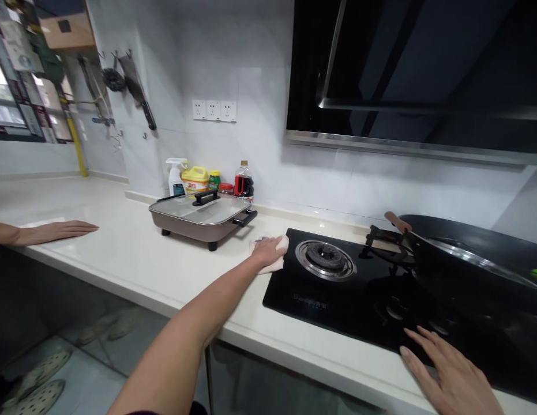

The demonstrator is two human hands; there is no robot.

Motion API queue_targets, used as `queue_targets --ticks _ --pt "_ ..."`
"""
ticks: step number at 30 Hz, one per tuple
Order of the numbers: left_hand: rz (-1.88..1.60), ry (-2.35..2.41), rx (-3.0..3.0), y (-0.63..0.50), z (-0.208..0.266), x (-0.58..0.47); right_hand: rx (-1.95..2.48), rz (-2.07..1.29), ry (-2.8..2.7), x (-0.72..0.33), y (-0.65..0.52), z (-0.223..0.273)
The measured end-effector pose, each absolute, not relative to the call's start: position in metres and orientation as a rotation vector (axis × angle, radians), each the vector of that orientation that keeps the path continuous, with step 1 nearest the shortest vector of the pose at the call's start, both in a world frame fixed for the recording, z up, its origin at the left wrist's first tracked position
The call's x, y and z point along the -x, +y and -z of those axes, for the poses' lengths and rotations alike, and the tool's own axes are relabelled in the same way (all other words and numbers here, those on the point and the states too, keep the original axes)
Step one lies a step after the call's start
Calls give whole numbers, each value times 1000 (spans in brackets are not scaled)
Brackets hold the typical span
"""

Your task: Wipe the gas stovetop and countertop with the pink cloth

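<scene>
My left hand (268, 252) is pressed down on a pale cloth (273, 266), its fingers bent over it. The cloth lies on the white countertop (116, 253), against the left edge of the black gas cooktop (333, 308). Just to the right of that hand is a round burner (326, 259) with a metal ring. At the lower right, my right hand (452, 374) has its fingers apart and holds nothing. It is over the cooktop's front edge, near the control knobs (395, 311); whether it touches the surface I cannot tell.
An electric pan (199, 222) with a glass lid stands left of the cloth, bottles (243, 181) behind it. A large black wok (471, 276) covers the right burner. Another person's hand (56, 231) rests flat at the counter's left. A range hood (402, 75) hangs above.
</scene>
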State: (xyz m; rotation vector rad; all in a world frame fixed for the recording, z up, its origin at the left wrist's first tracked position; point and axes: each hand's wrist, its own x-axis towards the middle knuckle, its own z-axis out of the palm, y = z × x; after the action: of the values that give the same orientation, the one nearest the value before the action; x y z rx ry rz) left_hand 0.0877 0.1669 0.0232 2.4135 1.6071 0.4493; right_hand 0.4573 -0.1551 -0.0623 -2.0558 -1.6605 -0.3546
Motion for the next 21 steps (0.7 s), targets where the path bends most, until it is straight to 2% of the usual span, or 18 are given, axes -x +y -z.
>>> queue_targets --ticks 11,21 --pt "-348 1598 -2463 207 -23 -84 1980 419 -1632 -457 -155 54" --pt "-328 1737 -2378 136 -28 27 1880 463 -1873 -475 -154 68"
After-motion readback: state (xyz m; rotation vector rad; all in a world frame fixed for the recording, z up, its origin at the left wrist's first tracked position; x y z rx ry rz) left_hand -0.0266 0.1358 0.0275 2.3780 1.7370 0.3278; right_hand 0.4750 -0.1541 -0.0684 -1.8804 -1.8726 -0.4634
